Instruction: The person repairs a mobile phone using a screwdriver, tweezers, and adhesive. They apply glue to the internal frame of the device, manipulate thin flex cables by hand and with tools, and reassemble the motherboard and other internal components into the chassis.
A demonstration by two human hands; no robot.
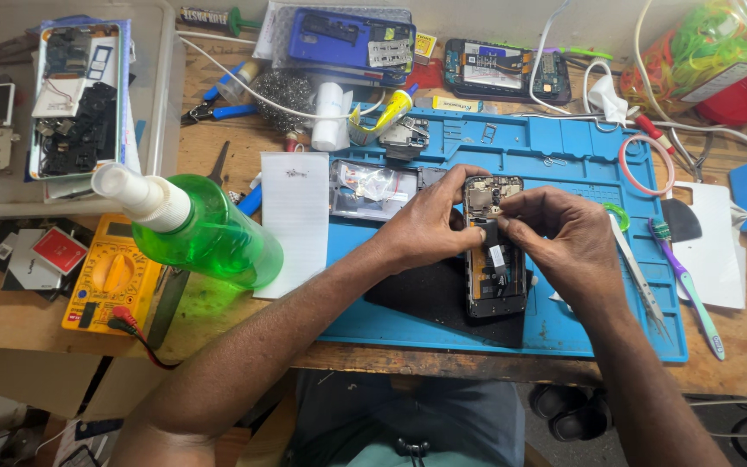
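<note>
- Workbench edge of bare wood runs closest to us, with our two forearms crossing it onto the blue repair mat.
- On that mat lies an opened smartphone, back cover off, its lower half resting on a black pad.
- Our left hand grips the phone's upper left edge, fingers curled around the frame.
- Our right hand pinches a small part at the top of the phone's board, thumb and forefinger pressed together.
- Just right of that hand, metal tweezers lie on the mat, and a purple toothbrush lies beside them.
- To the left we see a green spray bottle tipped on its side over a yellow multimeter, with a white notepad next to it.
- Farther up the mat sits a clear phone cover and a red rubber ring.
- At the far edge lie a blue phone shell, another opened phone, and a jar of coloured rubber bands.
</note>
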